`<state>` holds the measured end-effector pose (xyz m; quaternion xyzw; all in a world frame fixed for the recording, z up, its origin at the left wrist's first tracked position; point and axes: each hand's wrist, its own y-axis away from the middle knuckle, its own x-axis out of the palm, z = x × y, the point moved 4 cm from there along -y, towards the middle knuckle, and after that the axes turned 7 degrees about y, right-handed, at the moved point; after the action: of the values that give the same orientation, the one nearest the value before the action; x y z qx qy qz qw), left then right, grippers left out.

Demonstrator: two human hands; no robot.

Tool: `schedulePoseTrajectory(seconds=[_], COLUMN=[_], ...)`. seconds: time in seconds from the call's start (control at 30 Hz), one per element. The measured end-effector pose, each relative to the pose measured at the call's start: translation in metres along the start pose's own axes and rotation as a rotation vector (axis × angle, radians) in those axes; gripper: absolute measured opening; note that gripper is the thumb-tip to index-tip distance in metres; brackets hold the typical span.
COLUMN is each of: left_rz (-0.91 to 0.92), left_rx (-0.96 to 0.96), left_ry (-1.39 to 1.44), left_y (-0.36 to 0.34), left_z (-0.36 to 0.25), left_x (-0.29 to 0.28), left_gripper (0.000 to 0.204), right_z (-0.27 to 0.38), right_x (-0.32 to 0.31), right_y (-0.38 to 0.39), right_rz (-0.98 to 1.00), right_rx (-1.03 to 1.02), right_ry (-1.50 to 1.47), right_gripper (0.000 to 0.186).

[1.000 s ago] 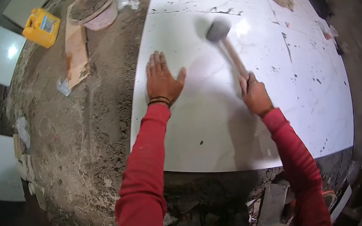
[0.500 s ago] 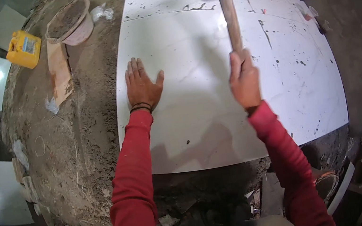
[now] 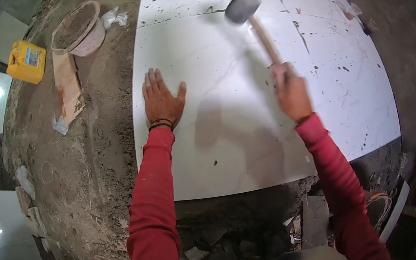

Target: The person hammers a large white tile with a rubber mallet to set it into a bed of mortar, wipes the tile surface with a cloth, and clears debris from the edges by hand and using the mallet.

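While the right hand (image 3: 290,93) is clenched round the wooden handle (image 3: 263,38) of a rubber mallet (image 3: 242,6), the left hand (image 3: 162,102) lies flat, palm down on a white veined tile (image 3: 227,143), fingers together, thumb out; the two are well apart. Mallet head is over the glossy surface near the far dark joint line (image 3: 173,19); it's blurred, so can't tell if it's touching or just above.

Main risk, my read: a hard or tilted blow puts the head's rim into the tile and chips or cracks it, worse at the joint or over a hollow in the bed. Near edge sits right by broken rubble (image 3: 196,254), so a hit there could find weak support. Dark specks (image 3: 345,69) on the surface, if gritty, could scratch under the head. Stray swing to the left could catch thumb or fingers; smooth glaze could let the palm slip
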<state>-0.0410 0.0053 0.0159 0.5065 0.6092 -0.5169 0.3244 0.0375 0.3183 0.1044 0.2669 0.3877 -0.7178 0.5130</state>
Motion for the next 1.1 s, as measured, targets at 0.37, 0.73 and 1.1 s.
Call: schedulePoseTrajectory(seconds=[0.37,0.73,1.1], left_rz=[-0.003,-0.027,-0.131], left_rx=[-0.012,-0.009,-0.051], left_ry=[0.02,0.03,0.155], left_y=[0.01,0.005,0.012], left_z=[0.017,0.007,0.01], left_x=[-0.004,-0.004,0.0], left_gripper=[0.086,0.086,0.083], right_z=[0.009,0.026,0.038], right_x=[-0.02,-0.015,-0.008], right_y=[0.003,0.003,0.015], right_rz=[-0.111,-0.17,-0.286], right_rx=[0.104,0.041,-0.032], right_ry=[-0.05,-0.156,-0.164], right_gripper=[0.031,0.033,0.036])
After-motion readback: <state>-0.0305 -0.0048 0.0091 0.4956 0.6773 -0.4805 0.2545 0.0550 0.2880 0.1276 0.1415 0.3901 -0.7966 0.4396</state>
